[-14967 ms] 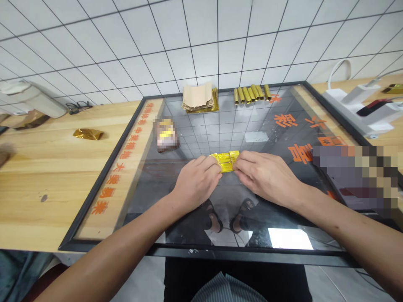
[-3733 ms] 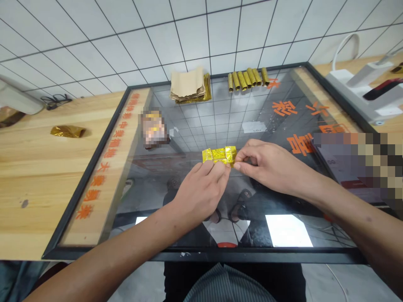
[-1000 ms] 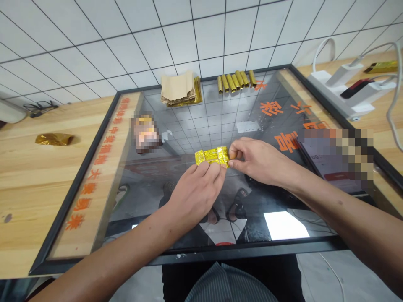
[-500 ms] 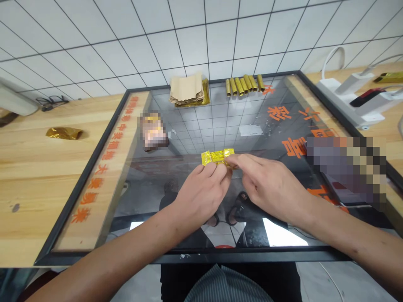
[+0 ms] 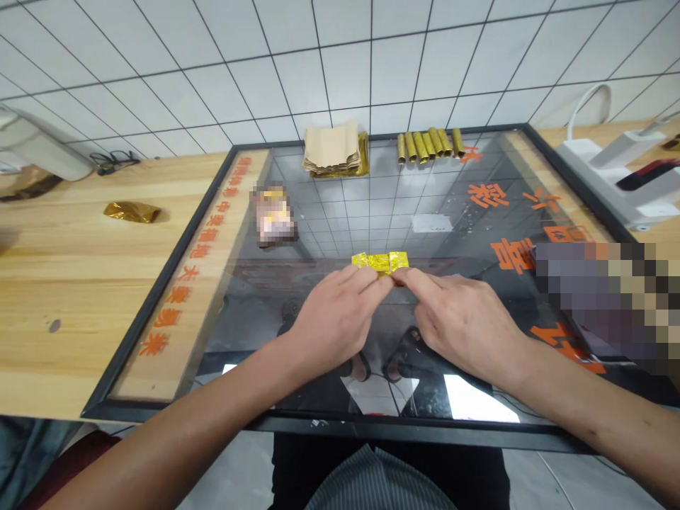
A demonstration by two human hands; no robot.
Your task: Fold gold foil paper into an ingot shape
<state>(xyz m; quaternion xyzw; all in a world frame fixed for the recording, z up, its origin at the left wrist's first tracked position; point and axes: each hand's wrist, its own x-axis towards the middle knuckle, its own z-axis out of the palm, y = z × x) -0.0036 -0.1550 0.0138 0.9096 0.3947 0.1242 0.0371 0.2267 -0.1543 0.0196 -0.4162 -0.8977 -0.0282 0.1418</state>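
Note:
A small folded piece of gold foil paper (image 5: 380, 261) lies on the glass panel (image 5: 467, 205) in the middle of the view. My left hand (image 5: 336, 319) pinches its near edge from the left, fingers closed together. My right hand (image 5: 457, 319) meets it from the right, fingertips pressed on the same near edge of the foil. Both hands rest low on the glass.
At the far edge of the glass lie a stack of tan and gold sheets (image 5: 334, 149) and a row of several rolled gold pieces (image 5: 429, 143). A crumpled gold scrap (image 5: 132, 211) sits on the wooden table (image 5: 79, 283) at left. A white power strip (image 5: 610, 173) is at right.
My right hand has shifted from the foil's right end to its near edge, beside my left fingers. The foil has stayed in about the same place on the glass.

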